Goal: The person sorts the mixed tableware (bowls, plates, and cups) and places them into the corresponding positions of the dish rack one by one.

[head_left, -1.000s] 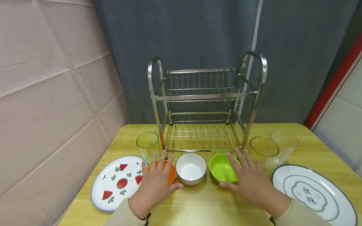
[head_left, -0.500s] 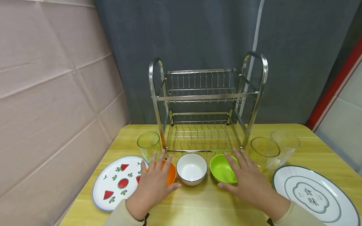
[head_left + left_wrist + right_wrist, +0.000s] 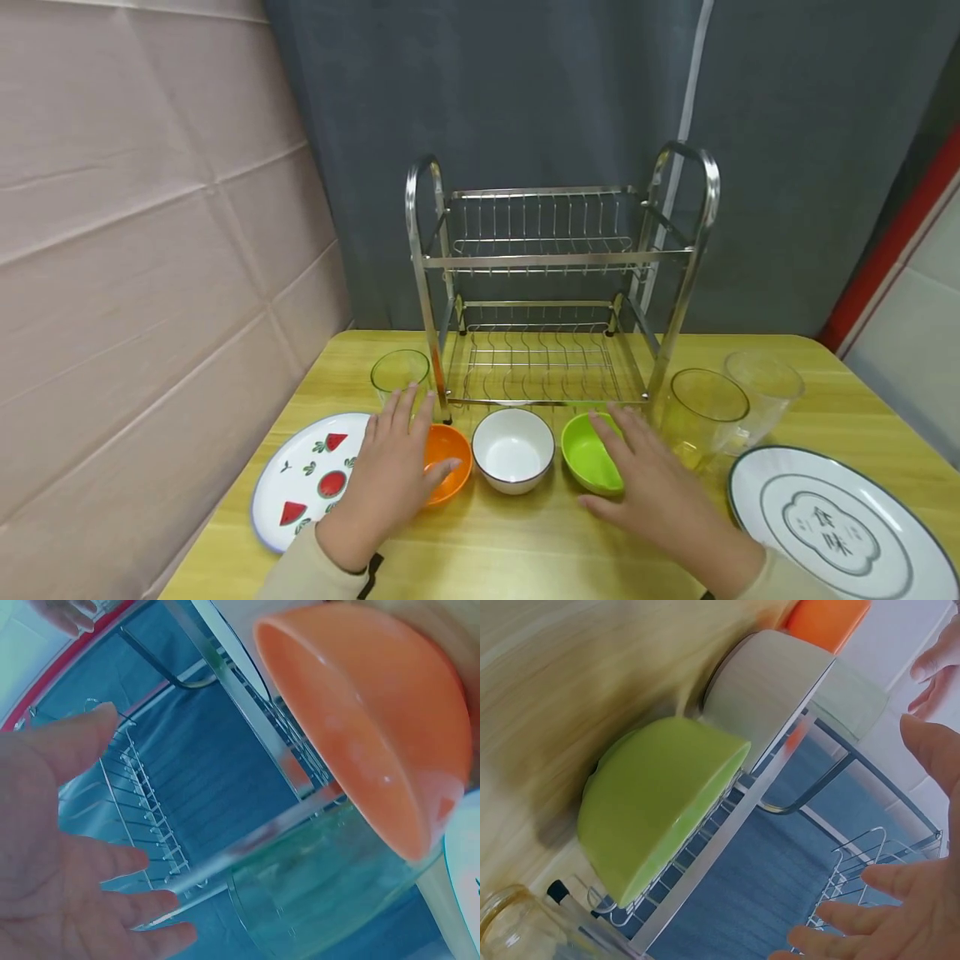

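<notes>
My left hand (image 3: 390,475) hovers with spread fingers over the gap between the watermelon plate (image 3: 300,450) and the orange bowl (image 3: 448,467); in the left wrist view a gap separates the hand (image 3: 82,862) from the orange bowl (image 3: 375,712). My right hand (image 3: 660,492), fingers extended, is above the right side of the green bowl (image 3: 588,454). The right wrist view shows that hand (image 3: 900,885) apart from the green bowl (image 3: 656,795). A white bowl (image 3: 512,450) stands between the two coloured bowls. Neither hand holds anything.
Behind the bowls stands a two-tier metal rack (image 3: 555,260). A green glass (image 3: 400,373) is at its left; a yellow glass (image 3: 701,417) and a clear glass (image 3: 768,387) are at its right. An oval plate (image 3: 840,517) lies at the right.
My left hand has shifted left, uncovering more of the orange bowl. The right hand has moved slightly down, fingers still extended. The whole head view has shifted slightly.
</notes>
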Demonstrator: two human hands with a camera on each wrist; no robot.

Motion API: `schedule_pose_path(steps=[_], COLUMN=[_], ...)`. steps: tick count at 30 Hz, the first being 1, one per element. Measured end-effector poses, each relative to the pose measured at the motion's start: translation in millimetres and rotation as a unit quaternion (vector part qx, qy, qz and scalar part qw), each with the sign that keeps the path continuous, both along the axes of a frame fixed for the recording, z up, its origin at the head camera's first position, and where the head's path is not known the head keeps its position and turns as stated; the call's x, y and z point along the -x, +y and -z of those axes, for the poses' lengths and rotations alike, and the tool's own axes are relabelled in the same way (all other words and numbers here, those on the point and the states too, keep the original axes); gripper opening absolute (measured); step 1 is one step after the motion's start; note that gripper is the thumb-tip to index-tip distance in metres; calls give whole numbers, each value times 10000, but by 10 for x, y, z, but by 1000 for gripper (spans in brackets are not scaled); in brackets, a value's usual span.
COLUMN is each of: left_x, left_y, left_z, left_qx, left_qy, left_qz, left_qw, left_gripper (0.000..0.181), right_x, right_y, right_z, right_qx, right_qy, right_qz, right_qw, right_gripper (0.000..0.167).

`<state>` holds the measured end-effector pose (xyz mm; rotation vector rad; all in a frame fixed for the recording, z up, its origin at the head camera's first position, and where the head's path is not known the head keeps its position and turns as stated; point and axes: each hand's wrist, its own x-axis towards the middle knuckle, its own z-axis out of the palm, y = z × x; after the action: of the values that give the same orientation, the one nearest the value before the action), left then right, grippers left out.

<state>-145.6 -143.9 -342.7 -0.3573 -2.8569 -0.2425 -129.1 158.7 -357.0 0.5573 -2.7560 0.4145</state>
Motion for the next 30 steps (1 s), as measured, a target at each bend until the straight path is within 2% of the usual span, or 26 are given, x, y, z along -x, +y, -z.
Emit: schedule_pose_path(steps=[11,17,22,30], left_x=[129,223,299,409], left_y=[-141,-224,-259,-301], left_z=[-82,-136,-169,-192], left_qx=[-312,-209,-114,-54], left_qy=[482,748,663,625], left_qz=[-5,6,-17,49], left_qw=[9984,9970,9977,9980], left_gripper=[79,71,70,61], right_x=[-16,-23,-35,-38], right_y=[-82,-121,-144,-167], right_z=[53,85,99,121], right_qx=[258,386,414,499], right_qy=[124,363,585,701], right_qz=[-135,-283,-396,-461], right_qw=[9995,9982,9966,9952], right_gripper=[91,87,84,79])
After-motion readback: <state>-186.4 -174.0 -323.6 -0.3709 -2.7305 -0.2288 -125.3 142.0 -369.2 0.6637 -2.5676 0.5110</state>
